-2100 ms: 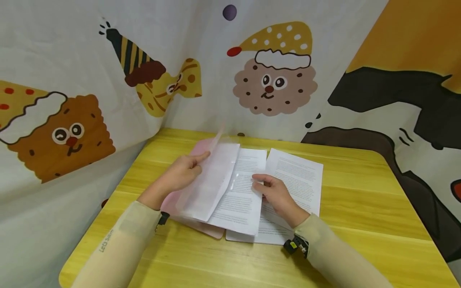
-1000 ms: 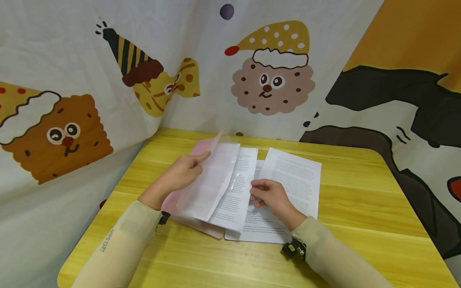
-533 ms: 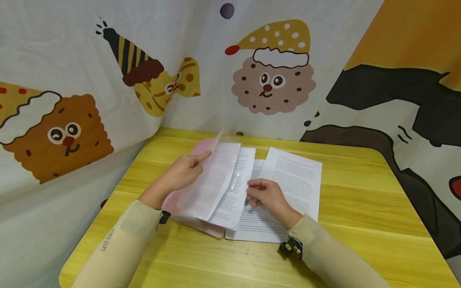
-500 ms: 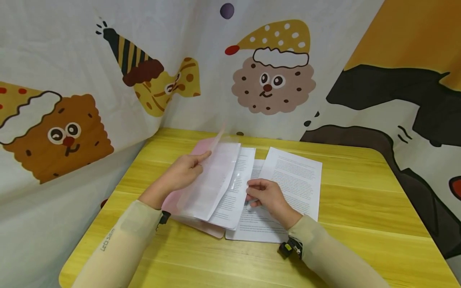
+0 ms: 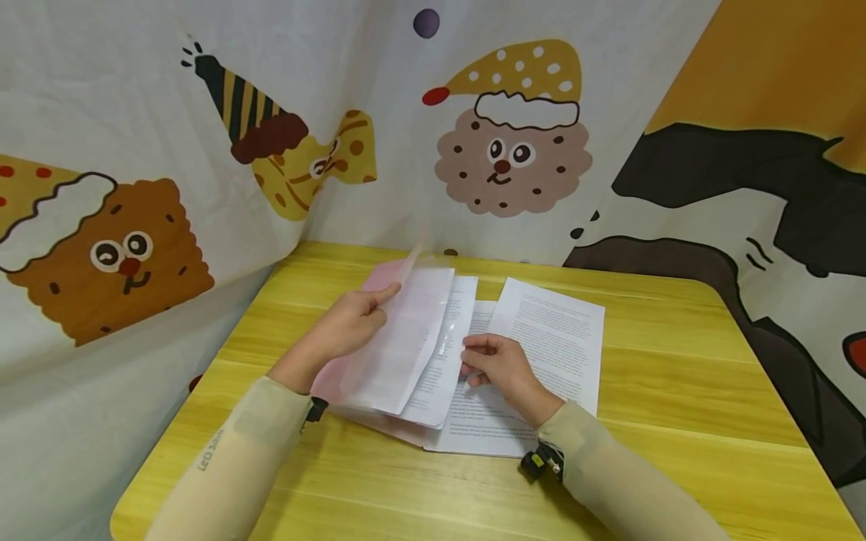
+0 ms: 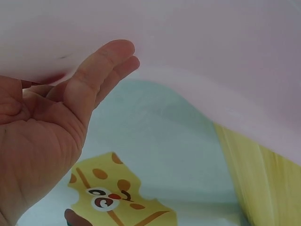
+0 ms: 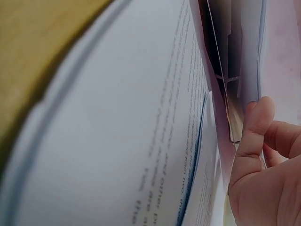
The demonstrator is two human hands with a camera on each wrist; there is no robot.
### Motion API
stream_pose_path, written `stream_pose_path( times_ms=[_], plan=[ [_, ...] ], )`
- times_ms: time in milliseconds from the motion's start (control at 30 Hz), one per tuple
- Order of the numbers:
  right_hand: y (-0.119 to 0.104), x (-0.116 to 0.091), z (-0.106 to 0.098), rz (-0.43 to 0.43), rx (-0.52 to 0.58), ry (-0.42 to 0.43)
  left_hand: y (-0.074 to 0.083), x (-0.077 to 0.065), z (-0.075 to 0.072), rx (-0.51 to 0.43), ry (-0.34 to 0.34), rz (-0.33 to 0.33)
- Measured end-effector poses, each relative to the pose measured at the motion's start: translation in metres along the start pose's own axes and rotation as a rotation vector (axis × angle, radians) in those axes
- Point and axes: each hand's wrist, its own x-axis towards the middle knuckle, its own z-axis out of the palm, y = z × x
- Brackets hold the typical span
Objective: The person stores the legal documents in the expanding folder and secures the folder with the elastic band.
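Observation:
In the head view, a pink folder (image 5: pixel 329 379) lies on the table with a translucent leaf (image 5: pixel 379 361) raised. My left hand (image 5: pixel 348 327) pinches the leaf's edge between thumb and fingers; in the left wrist view the thumb (image 6: pixel 101 70) lies along its underside. Printed paper (image 5: pixel 440 406) reaches partly under the raised leaf. My right hand (image 5: pixel 504 368) pinches its right edge, and the right wrist view shows the fingertips (image 7: pixel 263 113) on the thin edge. More printed sheets (image 5: pixel 561 330) lie under and beside the right hand. The paper's left part is hidden by the leaf.
The yellow wood-grain table (image 5: pixel 676 361) extends right of the papers and along the front. Close behind its back edge hangs a white cloth (image 5: pixel 392 52) printed with cartoon biscuits. Wrist cameras (image 5: pixel 534 464) sit under both forearms.
My right hand has moved slightly left, and the printed paper has slid left with it, further under the leaf. The left hand has shifted slightly right, still holding the leaf up.

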Motion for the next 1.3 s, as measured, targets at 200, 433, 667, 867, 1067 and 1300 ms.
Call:
stream_pose_path(
  times_ms=[200, 433, 667, 867, 1067, 1300],
  plan=[
    [-0.002, 0.004, 0.002, -0.02, 0.013, -0.01, 0.002, 0.001, 0.001, -0.017, 0.016, 0.006],
    [-0.004, 0.009, 0.007, -0.042, 0.042, -0.007, 0.005, 0.004, 0.002, -0.042, 0.036, 0.006],
    [-0.005, 0.016, 0.011, -0.063, 0.082, -0.003, 0.006, 0.007, 0.005, -0.072, 0.074, -0.01],
    [-0.005, 0.02, 0.017, -0.093, 0.055, 0.03, 0.005, 0.008, 0.008, -0.087, 0.096, -0.011],
    [-0.003, 0.022, 0.022, -0.15, -0.025, 0.08, 0.004, 0.008, 0.012, -0.102, 0.103, -0.007],
    [-0.004, 0.022, 0.026, -0.172, -0.039, 0.116, 0.002, 0.009, 0.014, -0.093, 0.113, -0.015]
  ],
)
